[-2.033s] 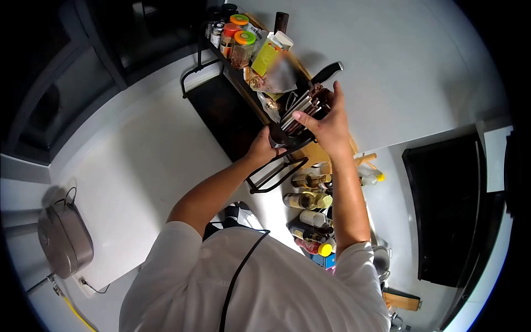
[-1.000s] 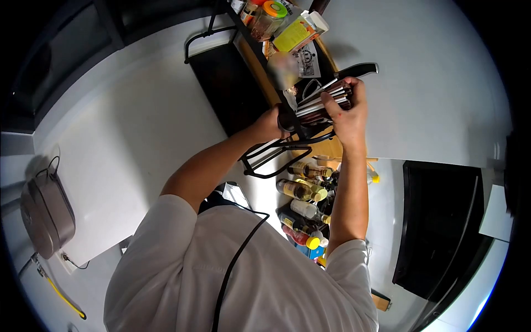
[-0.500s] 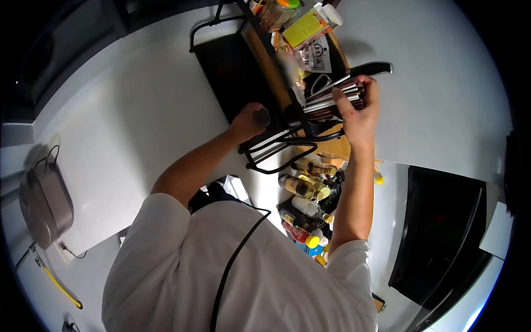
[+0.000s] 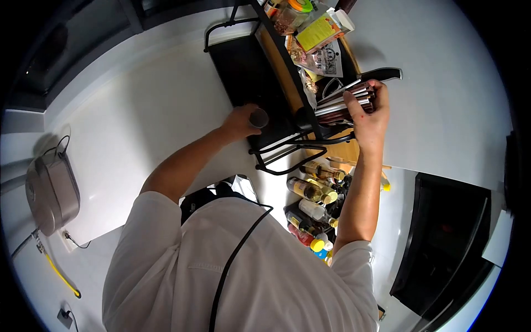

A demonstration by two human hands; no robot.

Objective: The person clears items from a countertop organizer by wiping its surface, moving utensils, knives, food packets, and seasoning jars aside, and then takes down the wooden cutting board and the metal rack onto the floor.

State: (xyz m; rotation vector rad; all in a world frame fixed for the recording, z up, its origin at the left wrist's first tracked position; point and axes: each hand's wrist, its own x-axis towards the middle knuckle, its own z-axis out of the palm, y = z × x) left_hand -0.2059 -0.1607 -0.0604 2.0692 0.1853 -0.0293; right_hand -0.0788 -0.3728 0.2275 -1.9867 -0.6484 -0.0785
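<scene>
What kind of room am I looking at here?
Most likely a home kitchen: capped bottles stand clustered near the right arm, the right hand grips what look like chopsticks, and a lidded jar sits on the rack.

The left hand (image 4: 241,123) has drawn a small cup (image 4: 258,118) away from the chopsticks (image 4: 332,106).

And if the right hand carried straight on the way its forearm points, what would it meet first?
Probably the black handle just beyond the right hand's fingers; depth is unclear in this single view, so it might pass above it.
</scene>
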